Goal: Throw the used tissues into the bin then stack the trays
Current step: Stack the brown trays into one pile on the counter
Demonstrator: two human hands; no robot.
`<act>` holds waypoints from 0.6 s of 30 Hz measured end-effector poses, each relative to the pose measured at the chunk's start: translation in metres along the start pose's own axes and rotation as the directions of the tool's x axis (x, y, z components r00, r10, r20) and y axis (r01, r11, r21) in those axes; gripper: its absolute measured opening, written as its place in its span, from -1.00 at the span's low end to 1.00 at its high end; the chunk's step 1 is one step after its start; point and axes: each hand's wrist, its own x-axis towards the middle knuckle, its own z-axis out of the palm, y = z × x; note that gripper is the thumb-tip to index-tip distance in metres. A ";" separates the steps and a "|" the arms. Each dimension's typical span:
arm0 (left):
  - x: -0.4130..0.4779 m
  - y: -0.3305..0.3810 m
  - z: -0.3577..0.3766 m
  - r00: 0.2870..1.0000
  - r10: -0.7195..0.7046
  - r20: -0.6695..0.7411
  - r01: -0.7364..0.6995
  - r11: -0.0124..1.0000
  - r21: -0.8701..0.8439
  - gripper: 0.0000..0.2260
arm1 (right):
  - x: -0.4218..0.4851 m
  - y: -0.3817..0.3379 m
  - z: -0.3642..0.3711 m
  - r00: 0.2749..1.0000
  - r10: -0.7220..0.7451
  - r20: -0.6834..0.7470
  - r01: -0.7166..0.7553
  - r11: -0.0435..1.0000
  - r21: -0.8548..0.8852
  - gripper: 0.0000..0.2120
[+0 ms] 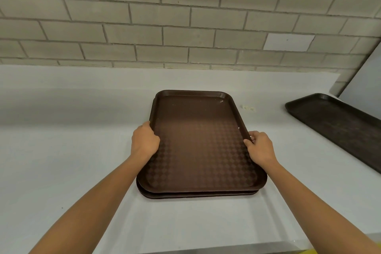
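As I read the head view, both sets of fingers are clamped on the top tray [198, 150]. My left hand [145, 142] grips the top tray's left long rim about midway, fingers [149, 127] curled over the edge, tips hidden under it. My right hand [260, 147] grips the top tray's right long rim at about the same level, thumb on the inner lip, the other fingers [252, 137] bent round the outside. Both forearms run in bare from the near side of the top tray.

The top tray is brown and rectangular, with a woven diamond pattern, its long axis pointing away from me. A few white specks [221, 101] sit in its far right corner. It rests on the lower trays [198, 195], same brown. Their rims peek out at its near edge and far left corner, so the stack is a bit offset. I cannot tell how many are underneath.

The stack sits on a pale grey counter [61, 150]. Small light crumbs [248, 108] lie on the counter just right of the top tray's far right corner. Well to the right of the top tray is a darker tray [340, 126], flat on the counter and partly cut off by the frame. Behind the top tray rises a grey brick wall [165, 16], with one white patch [288, 41] up and to the right.
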 end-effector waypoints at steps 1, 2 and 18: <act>0.000 0.000 0.000 1.000 0.003 -0.001 -0.003 1.000 -0.003 -0.67 | 0.001 0.000 0.001 1.000 0.002 0.003 -0.002 1.000 -0.002 -0.72; 0.000 0.000 0.001 1.000 0.006 -0.004 -0.006 1.000 -0.007 -0.67 | 0.002 0.000 0.002 1.000 0.004 0.005 -0.004 1.000 -0.003 -0.72; 0.004 -0.011 -0.002 0.997 -0.030 -0.072 0.031 0.999 0.016 -0.70 | 0.000 0.003 0.016 1.000 0.016 0.014 -0.016 1.000 -0.014 -0.69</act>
